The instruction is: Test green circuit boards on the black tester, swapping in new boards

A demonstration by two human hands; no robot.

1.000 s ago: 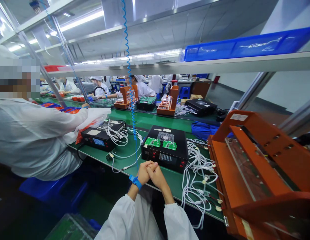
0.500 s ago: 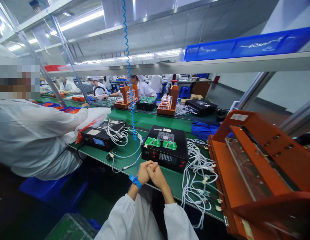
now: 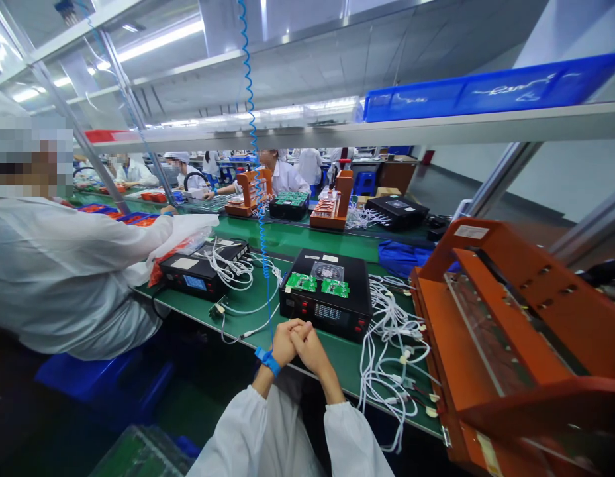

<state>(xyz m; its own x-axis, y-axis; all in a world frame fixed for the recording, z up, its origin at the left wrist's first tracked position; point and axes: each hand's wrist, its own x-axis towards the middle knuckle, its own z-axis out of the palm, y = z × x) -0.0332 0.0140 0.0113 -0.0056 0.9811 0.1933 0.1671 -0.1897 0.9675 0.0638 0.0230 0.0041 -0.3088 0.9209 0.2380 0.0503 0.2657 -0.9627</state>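
My left hand [image 3: 284, 343] and my right hand [image 3: 308, 346] are clasped at the bench's front edge, their closed fingers folded over each other. No object shows in either one. A blue wrist strap [image 3: 268, 361] circles my left wrist, and a coiled blue cord [image 3: 261, 225] runs up from it. Just beyond the hands stands a black box [image 3: 357, 281] with a fan, a small display and red switches. On its top lie two green circuit boards, one on the left [image 3: 301, 282] and one on the right [image 3: 335, 287].
White cables [image 3: 386, 331] lie tangled right of the box, beside a large orange fixture [image 3: 486, 331]. At left, another black unit [image 3: 192, 275] carries cables, and a co-worker in a white gown [image 3: 73, 265] sits close. Overhead, a shelf [image 3: 436, 126] holds a blue bin [image 3: 486, 89].
The whole view has shifted very slightly left. My clasped hands and the things on the bench keep their places.
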